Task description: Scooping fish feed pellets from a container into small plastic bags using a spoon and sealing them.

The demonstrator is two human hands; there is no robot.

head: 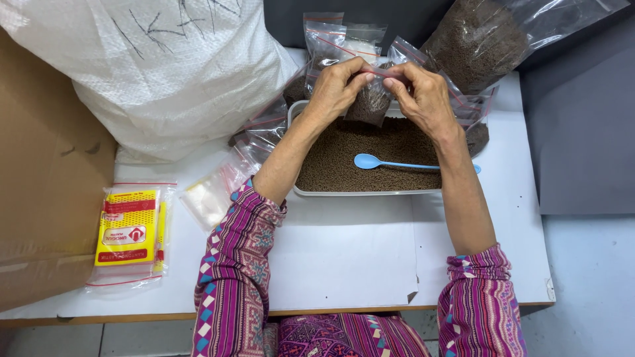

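Observation:
My left hand (pixel 336 87) and my right hand (pixel 422 96) together pinch the red-striped top edge of a small clear zip bag (pixel 370 102) partly filled with brown granules. They hold it upright above the far side of a white tray (pixel 360 192) full of the same brown granules. A light blue plastic spoon (pixel 370 161) lies on the granules in the tray, its handle pointing right and passing behind my right forearm.
Several filled small zip bags (pixel 331 39) stand behind the tray. A large clear bag of granules (pixel 476 39) sits at the back right, a big white woven sack (pixel 165 66) at the back left. Empty zip bags (pixel 211 195), a yellow-labelled packet (pixel 129 228) and a cardboard box (pixel 40 198) lie left.

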